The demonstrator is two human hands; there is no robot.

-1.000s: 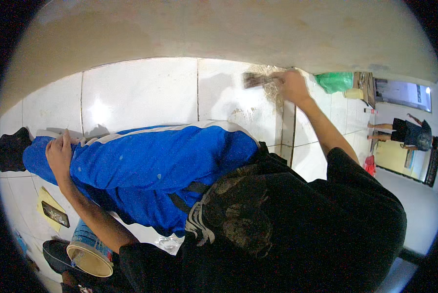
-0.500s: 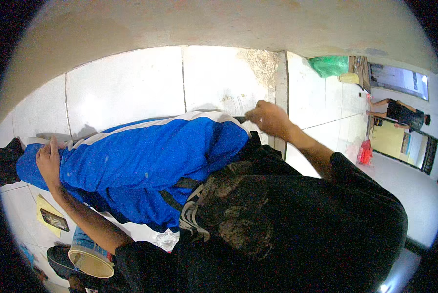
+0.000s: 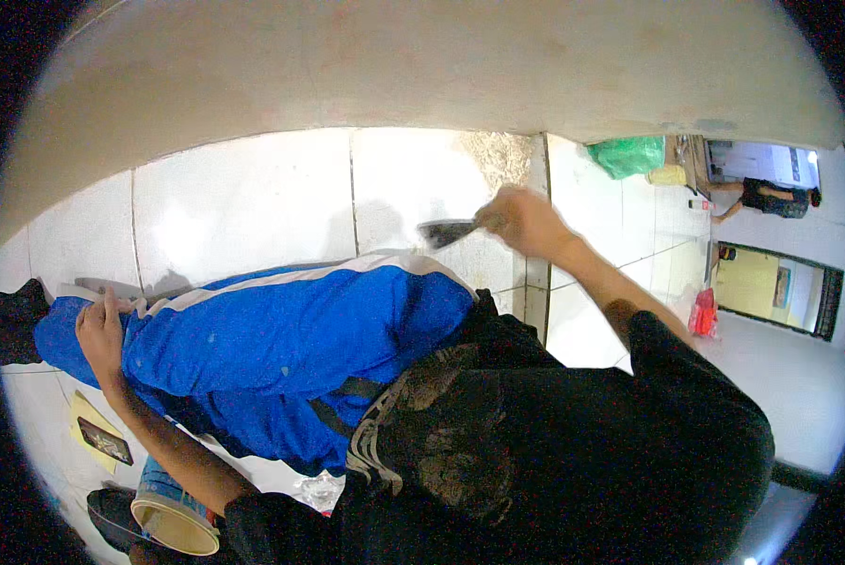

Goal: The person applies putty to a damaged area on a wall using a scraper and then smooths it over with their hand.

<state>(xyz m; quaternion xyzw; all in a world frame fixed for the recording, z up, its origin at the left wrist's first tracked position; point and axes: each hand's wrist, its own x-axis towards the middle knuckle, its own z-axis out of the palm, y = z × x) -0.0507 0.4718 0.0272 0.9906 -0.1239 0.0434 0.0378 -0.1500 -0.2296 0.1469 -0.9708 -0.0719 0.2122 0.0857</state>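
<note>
My right hand (image 3: pixel 528 224) is closed around a putty knife (image 3: pixel 446 232), held above the white floor tiles. Its dark, wide blade points left, and its handle is mostly hidden in my fist. Just beyond the hand is a crumbly beige patch (image 3: pixel 498 158) on the tile, close to the foot of the wall. At the far left, my left hand (image 3: pixel 100 331) lies with fingers extended on the lower leg of my blue trousers (image 3: pixel 300 330), near my dark shoe (image 3: pixel 19 320).
A plain beige wall (image 3: pixel 366 66) borders the tiles. Lower left are a blue bucket with a cream rim (image 3: pixel 173 527) and a dark phone-like rectangle (image 3: pixel 105 441) on yellow paper. Farther right lie a green bag (image 3: pixel 625 157) and a red bag (image 3: pixel 703 314); another person (image 3: pixel 775 198) bends beyond.
The putty knife's blade has come into plain sight, lifted clear of my knee. My left hand stays on the trouser leg. The person in the background has bent down.
</note>
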